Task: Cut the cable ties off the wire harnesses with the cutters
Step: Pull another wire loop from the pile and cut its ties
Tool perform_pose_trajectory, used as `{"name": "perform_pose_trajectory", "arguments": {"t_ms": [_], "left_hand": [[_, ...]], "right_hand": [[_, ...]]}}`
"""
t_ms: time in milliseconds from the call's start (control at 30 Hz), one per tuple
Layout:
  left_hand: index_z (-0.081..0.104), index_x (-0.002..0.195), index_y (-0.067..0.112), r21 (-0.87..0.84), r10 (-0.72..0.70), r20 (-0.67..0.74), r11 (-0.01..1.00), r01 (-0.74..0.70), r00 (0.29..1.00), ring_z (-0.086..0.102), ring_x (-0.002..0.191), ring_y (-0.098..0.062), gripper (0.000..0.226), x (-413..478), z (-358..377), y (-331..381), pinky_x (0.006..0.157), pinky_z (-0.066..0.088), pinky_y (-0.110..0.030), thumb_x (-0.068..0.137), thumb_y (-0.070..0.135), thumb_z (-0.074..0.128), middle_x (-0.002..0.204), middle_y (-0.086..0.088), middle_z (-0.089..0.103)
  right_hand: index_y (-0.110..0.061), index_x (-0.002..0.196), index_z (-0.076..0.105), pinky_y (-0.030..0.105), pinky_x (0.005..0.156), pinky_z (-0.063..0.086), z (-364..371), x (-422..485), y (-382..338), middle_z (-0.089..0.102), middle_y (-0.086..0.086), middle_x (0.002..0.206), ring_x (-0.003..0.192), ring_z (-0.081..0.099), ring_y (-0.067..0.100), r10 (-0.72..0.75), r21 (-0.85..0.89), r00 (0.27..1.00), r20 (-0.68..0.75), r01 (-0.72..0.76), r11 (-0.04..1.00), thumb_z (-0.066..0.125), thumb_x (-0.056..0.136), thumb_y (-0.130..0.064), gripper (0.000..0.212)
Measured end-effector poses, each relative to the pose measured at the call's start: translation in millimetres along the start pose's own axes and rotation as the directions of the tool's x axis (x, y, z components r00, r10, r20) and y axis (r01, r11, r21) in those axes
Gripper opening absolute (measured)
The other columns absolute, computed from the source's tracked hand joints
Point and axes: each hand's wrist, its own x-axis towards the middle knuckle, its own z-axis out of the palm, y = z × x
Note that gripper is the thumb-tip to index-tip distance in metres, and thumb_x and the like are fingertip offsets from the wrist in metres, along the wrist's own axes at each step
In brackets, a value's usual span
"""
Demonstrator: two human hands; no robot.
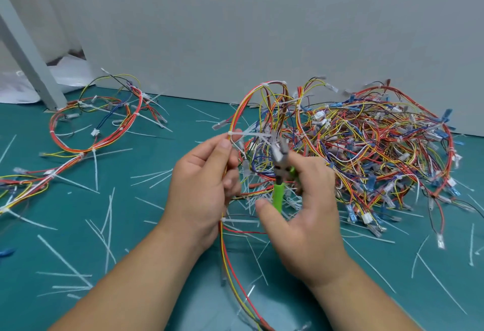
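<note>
Harness between left fingers, cutters in right fingers, just beside.

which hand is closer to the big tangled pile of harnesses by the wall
Right. The right hand, gripping the green-handled cutters, is at the left edge of the pile; the left hand, pinching a harness, is farther left of it.

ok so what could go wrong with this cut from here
1. The cutters have their tips among thin coloured wires beside the tie; they could nick a wire instead of the tie.
2. The left hand pinches the harness close to those tips, so a finger might get caught.
3. The cutter head looks blurred, so aim may be off.
</note>
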Motion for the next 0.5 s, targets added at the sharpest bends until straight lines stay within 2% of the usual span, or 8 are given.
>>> {"name": "perform_pose_trajectory", "arguments": {"t_ms": [100, 167, 333, 500], "left_hand": [[0.068, 0.116, 0.004, -0.061, -0.016, 0.056, 0.998, 0.019, 0.998, 0.036, 0.047, -0.005, 0.025, 0.2, -0.4, 2.4, 0.044, 0.032, -0.016, 0.1, 0.007, 0.048, 0.067, 0.002, 0.051], [0.069, 0.117, 0.005, -0.043, -0.026, 0.085, 0.999, 0.029, 0.996, 0.038, 0.049, -0.005, 0.027, -1.1, -0.5, 2.1, 0.044, 0.034, -0.017, 0.097, 0.008, 0.051, 0.067, 0.002, 0.054], [0.082, 0.096, 0.021, 0.033, -0.023, 0.108, 0.999, 0.019, 0.994, 0.046, 0.051, -0.005, 0.022, -5.5, 1.8, 1.7, 0.04, 0.035, -0.016, 0.08, 0.019, 0.066, 0.071, 0.0, 0.061], [0.082, 0.086, 0.024, 0.058, 0.013, 0.035, 0.998, -0.015, 0.999, 0.054, 0.05, -0.006, 0.016, -4.3, 0.5, 3.6, 0.04, 0.039, -0.015, 0.074, 0.021, 0.072, 0.067, 0.0, 0.066]], "right_hand": [[-0.025, 0.133, 0.062, 0.031, 0.101, 0.038, 4.2, -0.3, -0.8, 0.054, -0.006, 0.109, 0.106, 0.048, 0.018, 0.016, -0.072, 0.995, 0.101, -0.009, 0.997, 0.072, 0.075, -0.039, 0.06], [-0.022, 0.134, 0.063, 0.03, 0.101, 0.039, 6.7, -1.2, -0.1, 0.055, -0.008, 0.108, 0.106, 0.048, 0.015, 0.049, -0.075, 0.991, 0.125, -0.039, 0.996, 0.075, 0.074, -0.037, 0.063], [-0.018, 0.119, 0.067, 0.039, 0.093, 0.049, 7.9, 1.3, 3.1, 0.06, -0.006, 0.104, 0.103, 0.057, 0.017, 0.076, -0.019, 0.996, 0.039, -0.075, 0.997, 0.082, 0.072, -0.03, 0.051], [-0.018, 0.118, 0.067, 0.034, 0.093, 0.049, 7.0, 1.6, 3.0, 0.059, -0.005, 0.105, 0.104, 0.06, 0.017, 0.075, 0.042, 0.996, -0.042, -0.074, 0.996, 0.075, 0.076, -0.037, 0.048]]}}
